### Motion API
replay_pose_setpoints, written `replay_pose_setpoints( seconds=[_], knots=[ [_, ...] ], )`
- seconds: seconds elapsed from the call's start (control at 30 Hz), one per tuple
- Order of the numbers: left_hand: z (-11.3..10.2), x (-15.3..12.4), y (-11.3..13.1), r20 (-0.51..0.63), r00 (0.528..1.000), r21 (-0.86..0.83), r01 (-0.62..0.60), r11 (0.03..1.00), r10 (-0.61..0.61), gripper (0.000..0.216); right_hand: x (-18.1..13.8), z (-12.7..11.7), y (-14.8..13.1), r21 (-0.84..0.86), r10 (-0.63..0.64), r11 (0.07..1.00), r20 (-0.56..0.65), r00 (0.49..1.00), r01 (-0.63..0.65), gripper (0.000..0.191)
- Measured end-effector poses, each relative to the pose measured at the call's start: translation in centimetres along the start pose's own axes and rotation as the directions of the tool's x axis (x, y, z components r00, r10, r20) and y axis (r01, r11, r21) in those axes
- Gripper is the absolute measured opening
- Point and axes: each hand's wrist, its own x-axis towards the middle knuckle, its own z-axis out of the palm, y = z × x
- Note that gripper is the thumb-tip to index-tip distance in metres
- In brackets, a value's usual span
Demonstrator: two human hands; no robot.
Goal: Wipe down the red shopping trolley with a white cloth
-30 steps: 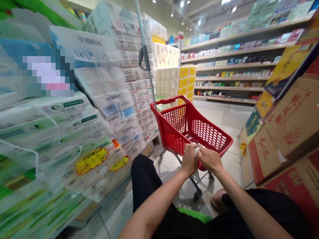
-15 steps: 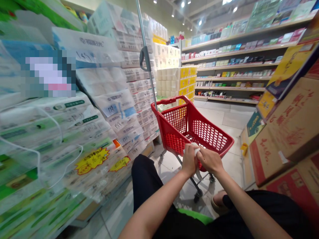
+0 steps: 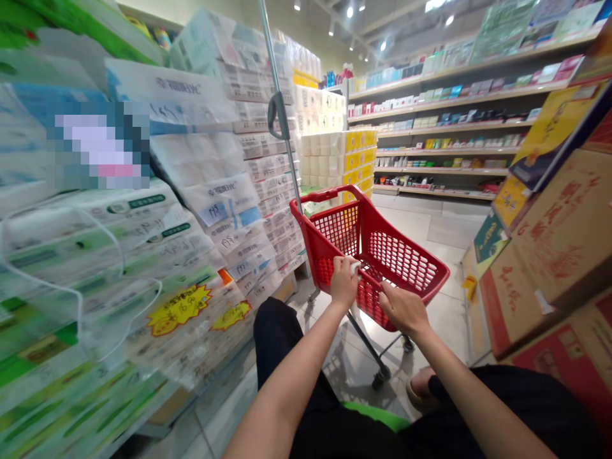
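Note:
A small red plastic shopping cart (image 3: 406,258) stands on the tiled aisle floor just ahead of me. My left hand (image 3: 344,280) is closed round a small white wad, perhaps a tissue or cloth, and rests at the cart's near rim on the left. My right hand (image 3: 404,309) lies on the near edge of the cart to the right, fingers curled over the rim. Both my forearms reach forward over my dark trousers.
Stacked packs of tissue paper (image 3: 143,210) with yellow price tags fill the left side. Cardboard cartons (image 3: 559,248) are piled on the right. A metal pole (image 3: 280,115) rises behind the cart. Stocked shelves (image 3: 444,127) line the far wall across open tiled floor (image 3: 430,223).
My hands were joined together around the white wad in front of the cart; now they have parted, the left moving up and left with the wad to the rim.

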Motion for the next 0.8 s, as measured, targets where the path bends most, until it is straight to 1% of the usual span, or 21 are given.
replay_pose_setpoints(
  seconds=[0.07,0.13,0.2,0.27,0.33,0.37,0.4,0.43,0.5,0.53,0.57,0.6,0.67,0.8],
  knots=[
    [0.9,-1.9,1.0,0.074,0.993,-0.019,-0.086,0.996,0.087,0.018,0.0,0.2,0.1,0.0,0.007,1.0,-0.006,1.0,-0.007,0.031],
    [1.6,-3.6,1.9,0.151,0.979,-0.013,-0.138,0.99,0.138,0.023,-0.1,0.3,0.3,0.004,0.016,1.0,-0.018,1.0,-0.016,0.032],
    [1.7,-4.2,2.3,0.215,0.959,0.046,-0.197,0.979,0.183,0.026,-0.3,0.3,0.5,0.012,0.017,1.0,-0.026,1.0,-0.017,0.033],
    [1.2,-3.6,2.0,0.289,0.919,0.139,-0.318,0.938,0.269,0.027,-0.4,0.3,0.7,0.02,0.009,1.0,-0.024,1.0,-0.009,0.033],
    [0.1,-1.9,1.1,0.358,0.866,0.22,-0.442,0.869,0.35,0.025,-0.5,0.1,0.7,0.025,0.006,1.0,-0.022,1.0,-0.005,0.031],
    [-0.5,-0.9,0.5,0.368,0.859,0.256,-0.461,0.849,0.356,0.023,-0.5,0.0,0.7,0.028,0.007,1.0,-0.022,1.0,-0.006,0.031],
    [-1.2,0.1,-0.1,0.354,0.875,0.291,-0.44,0.85,0.332,0.021,-0.5,0.0,0.7,0.031,0.009,0.999,-0.022,1.0,-0.008,0.03],
    [-1.8,1.1,-0.6,0.317,0.905,0.324,-0.383,0.865,0.282,0.019,-0.5,0.0,0.6,0.034,0.012,0.999,-0.021,1.0,-0.011,0.03],
    [-2.8,2.6,-1.5,0.221,0.962,0.361,-0.233,0.903,0.16,0.017,-0.5,0.0,0.5,0.04,0.016,0.999,-0.018,1.0,-0.015,0.029],
    [-3.1,3.1,-1.7,0.184,0.976,0.363,-0.174,0.915,0.112,0.017,-0.5,0.0,0.4,0.043,0.015,0.999,-0.018,1.0,-0.015,0.029],
    [-3.2,3.3,-1.8,0.167,0.982,0.356,-0.139,0.924,0.084,0.017,-0.4,0.0,0.3,0.045,0.015,0.999,-0.02,1.0,-0.014,0.029],
    [-3.1,3.1,-1.7,0.171,0.982,0.34,-0.132,0.931,0.076,0.017,-0.4,0.0,0.3,0.043,0.014,0.999,-0.021,1.0,-0.013,0.028],
    [-2.5,2.1,-1.1,0.221,0.969,0.287,-0.172,0.943,0.109,0.017,-0.4,0.1,0.2,0.033,0.016,0.999,-0.022,1.0,-0.015,0.029],
    [-0.5,-1.3,0.8,0.319,0.904,0.143,-0.344,0.928,0.285,0.019,-0.5,0.1,0.3,0.013,0.014,1.0,-0.03,0.999,-0.014,0.032]
  ],
)
